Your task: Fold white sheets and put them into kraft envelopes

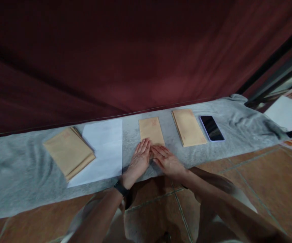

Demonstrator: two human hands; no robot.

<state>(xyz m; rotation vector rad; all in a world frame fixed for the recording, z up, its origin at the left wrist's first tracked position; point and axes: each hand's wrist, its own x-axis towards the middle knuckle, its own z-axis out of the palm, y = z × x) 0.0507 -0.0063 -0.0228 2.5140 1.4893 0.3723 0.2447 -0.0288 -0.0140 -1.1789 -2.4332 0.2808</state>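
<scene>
A single brown envelope [151, 130] lies on the grey cloth [14, 175] in front of me. My left hand [139, 160] rests flat on its near end, fingers stretched out and together. Beside it, my right hand [166, 160] also lies flat with its fingers pointing left, their tips touching the left hand over the envelope's lower edge. Neither hand grips anything. A dark band sits on my left wrist.
A stack of brown envelopes [68, 152] lies at the left, partly on a white sheet of paper [103, 148]. Another stack of envelopes [188, 127] and a dark phone [211, 128] lie to the right. A dark red curtain [110, 60] hangs behind. Brown floor tiles [262, 175] are nearest me.
</scene>
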